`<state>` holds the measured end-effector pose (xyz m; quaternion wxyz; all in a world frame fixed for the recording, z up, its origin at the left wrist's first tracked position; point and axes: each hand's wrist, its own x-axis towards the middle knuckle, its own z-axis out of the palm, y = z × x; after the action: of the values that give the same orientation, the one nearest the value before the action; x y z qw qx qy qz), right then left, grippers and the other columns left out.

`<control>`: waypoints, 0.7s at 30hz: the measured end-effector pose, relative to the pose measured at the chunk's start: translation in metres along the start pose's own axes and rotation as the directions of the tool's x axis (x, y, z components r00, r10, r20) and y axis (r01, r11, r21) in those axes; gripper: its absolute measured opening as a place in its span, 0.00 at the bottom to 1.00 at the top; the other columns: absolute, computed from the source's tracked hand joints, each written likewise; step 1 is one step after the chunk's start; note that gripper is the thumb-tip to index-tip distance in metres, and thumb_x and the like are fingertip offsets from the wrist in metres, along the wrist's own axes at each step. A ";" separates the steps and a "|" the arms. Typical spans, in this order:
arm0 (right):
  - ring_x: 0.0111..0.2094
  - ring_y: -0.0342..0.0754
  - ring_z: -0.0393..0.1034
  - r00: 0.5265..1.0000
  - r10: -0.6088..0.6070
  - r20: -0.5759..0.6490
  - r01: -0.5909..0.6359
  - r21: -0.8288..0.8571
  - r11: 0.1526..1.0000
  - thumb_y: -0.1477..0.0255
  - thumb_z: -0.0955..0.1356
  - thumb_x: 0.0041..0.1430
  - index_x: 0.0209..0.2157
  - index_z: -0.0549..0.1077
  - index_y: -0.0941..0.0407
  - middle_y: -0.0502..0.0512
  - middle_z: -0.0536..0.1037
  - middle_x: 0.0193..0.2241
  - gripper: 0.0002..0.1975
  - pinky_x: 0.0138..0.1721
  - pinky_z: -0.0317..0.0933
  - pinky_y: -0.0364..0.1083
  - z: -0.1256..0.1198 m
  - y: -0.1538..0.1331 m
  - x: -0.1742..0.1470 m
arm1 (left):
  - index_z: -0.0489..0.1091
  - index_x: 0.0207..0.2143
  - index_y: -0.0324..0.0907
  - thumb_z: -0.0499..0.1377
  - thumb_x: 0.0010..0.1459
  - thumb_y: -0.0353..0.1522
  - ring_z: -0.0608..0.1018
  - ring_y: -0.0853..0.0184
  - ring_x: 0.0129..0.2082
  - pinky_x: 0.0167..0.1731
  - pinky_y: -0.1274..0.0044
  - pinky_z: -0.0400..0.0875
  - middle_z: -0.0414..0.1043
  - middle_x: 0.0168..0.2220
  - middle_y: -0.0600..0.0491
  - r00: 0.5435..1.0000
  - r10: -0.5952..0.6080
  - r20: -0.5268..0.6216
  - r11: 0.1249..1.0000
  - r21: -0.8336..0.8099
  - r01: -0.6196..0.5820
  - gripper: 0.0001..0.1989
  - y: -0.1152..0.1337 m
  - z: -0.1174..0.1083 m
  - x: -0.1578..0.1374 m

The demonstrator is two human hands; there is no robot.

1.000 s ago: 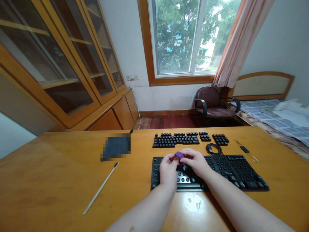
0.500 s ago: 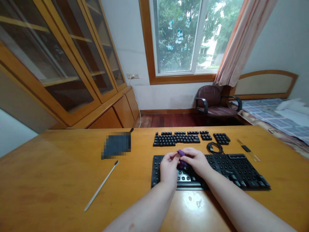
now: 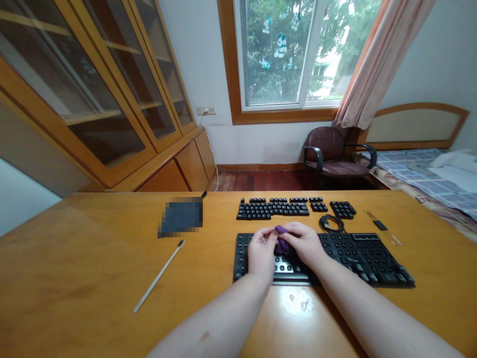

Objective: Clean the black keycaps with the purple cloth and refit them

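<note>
A small purple cloth (image 3: 282,245) is pinched between the fingers of my left hand (image 3: 261,252) and my right hand (image 3: 304,244). Both hands are closed on it, just above the black keyboard (image 3: 354,258). Many of the keyboard's keycaps are off, so bare key posts show; a few large keys stay on at its lower right. Whether something small is wrapped in the cloth, I cannot tell. Behind the keyboard lie the removed keycaps (image 3: 274,211) in rows, with a smaller block of keycaps (image 3: 343,209) to their right.
A coiled black cable (image 3: 331,223) lies behind the keyboard. To its right is a wire keycap puller (image 3: 380,225). On the left rest a long white-handled brush (image 3: 158,277) and a dark pouch (image 3: 182,216), partly pixelated. An armchair (image 3: 330,149) stands beyond the wooden table (image 3: 93,258).
The view has tilted slightly, so the table's things sit a little higher in the picture. The fingers have shifted slightly on the purple cloth, which both hands still hold.
</note>
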<state>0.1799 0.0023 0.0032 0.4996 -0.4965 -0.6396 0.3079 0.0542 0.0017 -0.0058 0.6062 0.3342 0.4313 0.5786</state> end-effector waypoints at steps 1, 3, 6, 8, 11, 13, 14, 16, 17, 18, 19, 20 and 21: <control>0.31 0.49 0.71 1.000 0.002 -0.010 -0.002 -0.013 1.000 0.65 0.68 0.51 0.27 0.77 0.55 0.55 0.77 0.27 0.08 0.36 0.65 0.48 0.000 0.000 0.000 | 0.69 0.32 0.37 0.65 0.43 0.36 0.74 0.69 0.31 0.33 0.78 0.68 0.73 0.31 0.50 1.000 0.004 0.017 1.000 -0.010 -0.004 0.15 0.000 0.001 -0.001; 0.31 0.49 0.71 1.000 0.004 -0.022 -0.004 -0.028 1.000 0.66 0.68 0.50 0.28 0.77 0.55 0.55 0.77 0.28 0.08 0.36 0.65 0.48 0.000 0.000 0.000 | 0.68 0.34 0.37 0.65 0.42 0.34 0.75 0.68 0.34 0.36 0.76 0.68 0.73 0.33 0.50 0.999 0.018 0.045 0.999 -0.027 -0.017 0.16 0.001 0.002 -0.002; 0.31 0.49 0.71 1.000 0.001 -0.017 -0.002 -0.026 1.000 0.67 0.69 0.50 0.28 0.77 0.55 0.55 0.77 0.28 0.07 0.37 0.65 0.48 0.001 0.000 0.001 | 0.66 0.34 0.38 0.64 0.43 0.33 0.75 0.67 0.36 0.38 0.75 0.68 0.73 0.33 0.50 0.998 0.037 0.057 0.999 -0.026 -0.035 0.15 0.001 0.003 -0.003; 0.32 0.49 0.71 1.000 -0.001 -0.004 0.001 -0.026 1.000 0.67 0.68 0.50 0.28 0.77 0.55 0.55 0.77 0.28 0.07 0.37 0.65 0.48 0.001 0.000 0.001 | 0.67 0.34 0.38 0.63 0.45 0.34 0.75 0.66 0.36 0.38 0.75 0.68 0.73 0.33 0.49 0.998 0.042 0.056 0.999 -0.008 -0.042 0.14 -0.001 0.002 -0.002; 0.32 0.49 0.71 1.000 0.000 0.006 0.000 -0.033 0.999 0.67 0.68 0.50 0.28 0.77 0.55 0.55 0.77 0.28 0.07 0.37 0.65 0.48 0.002 0.002 0.002 | 0.67 0.34 0.37 0.62 0.47 0.36 0.75 0.66 0.36 0.38 0.75 0.68 0.73 0.34 0.48 0.997 0.054 0.053 0.998 0.028 -0.056 0.14 -0.002 0.000 0.000; 0.32 0.49 0.71 1.000 0.003 0.003 -0.003 -0.032 0.999 0.67 0.68 0.50 0.29 0.77 0.55 0.55 0.77 0.29 0.07 0.37 0.65 0.48 0.002 0.002 0.002 | 0.67 0.35 0.37 0.62 0.47 0.36 0.75 0.66 0.36 0.37 0.76 0.68 0.73 0.34 0.48 0.997 0.060 0.052 0.997 0.044 -0.062 0.14 -0.002 -0.001 0.000; 0.32 0.49 0.71 1.000 0.005 0.001 -0.005 -0.029 1.000 0.66 0.68 0.50 0.29 0.77 0.55 0.55 0.77 0.29 0.08 0.37 0.65 0.48 0.003 0.002 0.002 | 0.68 0.35 0.37 0.61 0.47 0.36 0.75 0.67 0.36 0.36 0.76 0.68 0.74 0.35 0.48 0.997 0.058 0.054 0.997 0.048 -0.060 0.14 -0.002 -0.001 0.001; 0.32 0.49 0.71 1.000 0.012 0.005 -0.012 -0.017 1.000 0.66 0.68 0.50 0.29 0.76 0.55 0.55 0.77 0.29 0.08 0.37 0.65 0.48 0.003 0.003 0.001 | 0.69 0.36 0.37 0.61 0.48 0.37 0.75 0.67 0.35 0.35 0.77 0.68 0.73 0.36 0.47 0.998 0.049 0.048 0.997 0.049 -0.051 0.14 -0.003 -0.003 0.001; 0.32 0.49 0.71 1.000 0.017 0.006 -0.017 -0.009 1.000 0.65 0.68 0.51 0.30 0.76 0.55 0.55 0.77 0.29 0.09 0.37 0.65 0.48 0.003 0.003 0.001 | 0.69 0.37 0.37 0.61 0.48 0.37 0.74 0.68 0.33 0.34 0.77 0.68 0.73 0.36 0.47 0.998 0.043 0.043 0.998 0.052 -0.046 0.15 -0.003 -0.004 0.001; 0.32 0.49 0.70 1.000 0.026 0.003 -0.026 -0.002 1.000 0.65 0.68 0.51 0.30 0.76 0.56 0.55 0.76 0.29 0.09 0.38 0.65 0.48 0.003 0.003 0.001 | 0.70 0.38 0.38 0.60 0.49 0.37 0.74 0.69 0.32 0.33 0.78 0.68 0.73 0.36 0.48 0.999 0.039 0.037 0.997 0.059 -0.041 0.15 -0.003 -0.004 0.001; 0.32 0.49 0.70 0.999 0.037 -0.004 -0.037 0.004 0.999 0.65 0.67 0.52 0.31 0.75 0.56 0.54 0.76 0.29 0.09 0.38 0.65 0.48 0.003 0.004 0.002 | 0.71 0.39 0.38 0.60 0.49 0.38 0.73 0.70 0.30 0.33 0.78 0.68 0.74 0.35 0.48 0.999 0.037 0.030 0.997 0.072 -0.040 0.16 -0.004 -0.005 0.001; 0.32 0.49 0.70 0.999 0.047 -0.015 -0.047 0.007 0.999 0.65 0.66 0.53 0.32 0.75 0.56 0.54 0.76 0.29 0.10 0.38 0.64 0.48 0.003 0.004 0.002 | 0.71 0.39 0.39 0.59 0.50 0.38 0.73 0.71 0.29 0.33 0.78 0.68 0.74 0.34 0.49 0.999 0.037 0.025 0.995 0.087 -0.039 0.16 -0.004 -0.006 0.001; 0.33 0.49 0.70 0.999 0.048 -0.022 -0.048 0.008 0.999 0.64 0.65 0.54 0.33 0.75 0.55 0.55 0.76 0.30 0.11 0.39 0.64 0.49 0.003 0.004 0.002 | 0.72 0.40 0.39 0.58 0.50 0.39 0.72 0.71 0.29 0.33 0.78 0.67 0.74 0.34 0.49 0.999 0.034 0.027 0.994 0.102 -0.037 0.17 -0.004 -0.006 0.001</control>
<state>0.1783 0.0059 -0.0007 0.5009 -0.5134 -0.6207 0.3166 0.0507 0.0014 -0.0122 0.5833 0.3796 0.4467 0.5622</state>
